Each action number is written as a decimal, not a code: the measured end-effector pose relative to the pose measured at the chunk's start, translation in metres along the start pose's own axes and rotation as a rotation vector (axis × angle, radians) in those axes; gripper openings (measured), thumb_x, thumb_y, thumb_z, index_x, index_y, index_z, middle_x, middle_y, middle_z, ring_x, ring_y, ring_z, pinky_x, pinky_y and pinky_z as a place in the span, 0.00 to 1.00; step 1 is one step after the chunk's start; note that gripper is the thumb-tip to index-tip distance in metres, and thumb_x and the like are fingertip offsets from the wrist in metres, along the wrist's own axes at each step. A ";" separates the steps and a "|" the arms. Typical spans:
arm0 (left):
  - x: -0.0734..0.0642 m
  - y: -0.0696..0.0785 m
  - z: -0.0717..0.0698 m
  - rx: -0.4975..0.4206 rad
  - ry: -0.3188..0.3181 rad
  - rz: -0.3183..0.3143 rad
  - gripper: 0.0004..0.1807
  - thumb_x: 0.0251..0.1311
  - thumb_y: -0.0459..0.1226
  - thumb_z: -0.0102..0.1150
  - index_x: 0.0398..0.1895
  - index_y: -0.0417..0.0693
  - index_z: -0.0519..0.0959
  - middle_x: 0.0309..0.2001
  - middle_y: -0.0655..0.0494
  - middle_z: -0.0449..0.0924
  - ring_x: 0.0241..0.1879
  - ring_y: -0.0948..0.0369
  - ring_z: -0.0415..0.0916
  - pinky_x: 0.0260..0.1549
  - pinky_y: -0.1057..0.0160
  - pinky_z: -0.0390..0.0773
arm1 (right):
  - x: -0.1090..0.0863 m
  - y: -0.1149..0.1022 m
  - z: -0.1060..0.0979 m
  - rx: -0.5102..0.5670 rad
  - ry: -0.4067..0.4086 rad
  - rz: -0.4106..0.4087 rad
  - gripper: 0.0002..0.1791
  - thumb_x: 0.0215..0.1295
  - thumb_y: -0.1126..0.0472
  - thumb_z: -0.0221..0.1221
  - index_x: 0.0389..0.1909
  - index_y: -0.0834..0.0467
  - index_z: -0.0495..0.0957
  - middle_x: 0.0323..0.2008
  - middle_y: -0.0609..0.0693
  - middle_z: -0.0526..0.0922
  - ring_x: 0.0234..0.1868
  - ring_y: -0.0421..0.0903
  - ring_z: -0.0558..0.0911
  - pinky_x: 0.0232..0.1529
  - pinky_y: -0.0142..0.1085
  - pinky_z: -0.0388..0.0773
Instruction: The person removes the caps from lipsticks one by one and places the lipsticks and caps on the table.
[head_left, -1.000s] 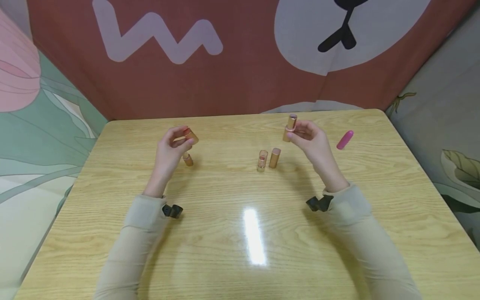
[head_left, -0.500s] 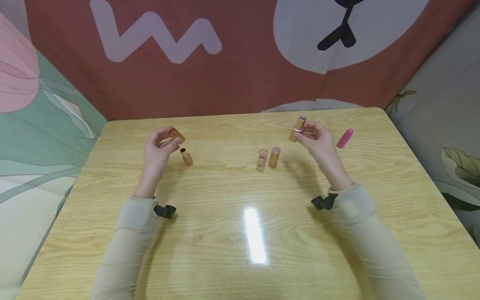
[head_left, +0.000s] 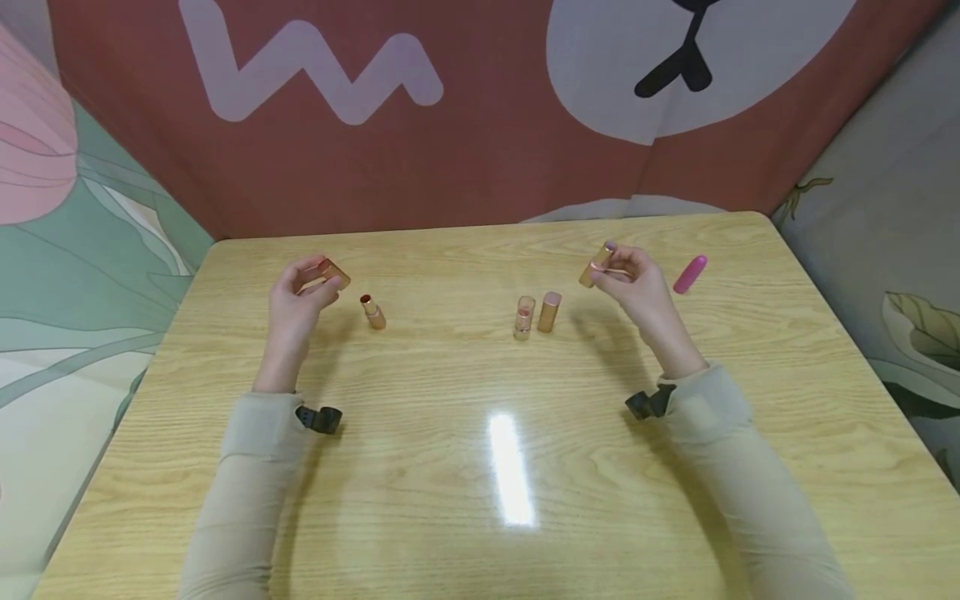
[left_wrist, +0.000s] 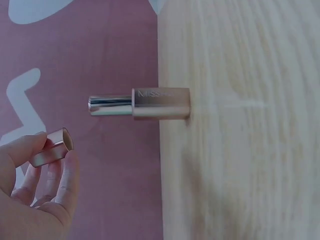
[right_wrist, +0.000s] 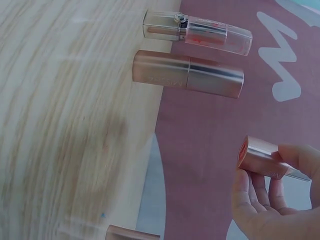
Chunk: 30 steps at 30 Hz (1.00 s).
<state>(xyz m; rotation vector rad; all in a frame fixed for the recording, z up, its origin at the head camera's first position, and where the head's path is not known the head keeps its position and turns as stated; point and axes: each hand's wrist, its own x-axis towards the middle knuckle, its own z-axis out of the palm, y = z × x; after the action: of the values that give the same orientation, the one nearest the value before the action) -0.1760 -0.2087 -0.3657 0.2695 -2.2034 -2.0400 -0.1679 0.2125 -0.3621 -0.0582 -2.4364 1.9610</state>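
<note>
My left hand [head_left: 295, 292] pinches a rose-gold lipstick cap [left_wrist: 52, 149] between thumb and fingers, above the table. In the left wrist view the cap's hollow end shows. Just right of that hand, an uncapped lipstick [head_left: 372, 313] stands upright, its shiny inner tube [left_wrist: 111, 105] bare. My right hand [head_left: 637, 285] grips another uncapped rose-gold lipstick [right_wrist: 262, 158] by its base, tilted in the air. Reddish colour shows at the base's end in the right wrist view. Between the hands stand a clear lip-colour tube [head_left: 524, 319] and a capped gold lipstick [head_left: 549, 312], side by side.
A bright pink tube [head_left: 690, 274] is on the table [head_left: 450, 383] right of my right hand. Behind the table's far edge hangs a red-brown printed cloth [head_left: 480, 150]. In the right wrist view, part of a rose-gold object [right_wrist: 131, 233] crosses the bottom edge.
My left hand has moved left with the cap, away from the standing uncapped lipstick. My right hand has shifted slightly right, and its lipstick leans more. The standing tubes have stayed put.
</note>
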 end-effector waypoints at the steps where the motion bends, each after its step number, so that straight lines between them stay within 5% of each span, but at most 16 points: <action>1: 0.000 -0.001 0.000 0.005 0.005 -0.002 0.17 0.60 0.33 0.61 0.50 0.52 0.72 0.43 0.65 0.73 0.38 0.72 0.77 0.36 0.79 0.79 | 0.000 0.001 0.000 0.000 -0.001 -0.003 0.10 0.65 0.66 0.57 0.39 0.52 0.65 0.40 0.37 0.71 0.39 0.25 0.77 0.42 0.16 0.75; 7: 0.001 -0.005 -0.003 0.028 0.017 -0.020 0.15 0.61 0.32 0.60 0.48 0.54 0.72 0.43 0.66 0.72 0.39 0.72 0.77 0.37 0.79 0.79 | 0.000 0.004 -0.001 0.000 -0.007 -0.004 0.10 0.65 0.67 0.57 0.37 0.53 0.66 0.47 0.39 0.69 0.39 0.24 0.77 0.43 0.16 0.74; 14: 0.001 -0.010 -0.009 0.077 0.002 -0.030 0.15 0.61 0.32 0.60 0.49 0.53 0.72 0.43 0.68 0.72 0.40 0.72 0.75 0.37 0.80 0.79 | 0.001 0.010 -0.003 -0.038 -0.035 0.046 0.11 0.65 0.62 0.59 0.40 0.53 0.65 0.40 0.39 0.71 0.37 0.22 0.77 0.43 0.16 0.73; 23: 0.001 -0.017 -0.015 0.131 -0.046 -0.038 0.14 0.62 0.33 0.59 0.49 0.54 0.72 0.43 0.70 0.72 0.42 0.73 0.73 0.38 0.81 0.78 | 0.004 0.015 -0.005 -0.112 -0.058 0.070 0.11 0.66 0.61 0.58 0.44 0.57 0.67 0.45 0.44 0.71 0.39 0.23 0.76 0.43 0.17 0.73; 30: 0.001 -0.019 -0.019 0.187 -0.087 -0.062 0.14 0.63 0.34 0.58 0.50 0.55 0.71 0.42 0.70 0.71 0.43 0.74 0.72 0.39 0.80 0.78 | 0.005 0.019 -0.005 -0.142 -0.076 0.073 0.13 0.65 0.65 0.58 0.46 0.64 0.66 0.59 0.63 0.70 0.38 0.22 0.75 0.41 0.15 0.73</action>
<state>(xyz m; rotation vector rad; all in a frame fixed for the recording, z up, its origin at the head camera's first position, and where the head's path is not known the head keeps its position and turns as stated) -0.1724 -0.2286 -0.3827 0.2758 -2.4729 -1.9110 -0.1728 0.2217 -0.3797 -0.0761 -2.6559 1.8465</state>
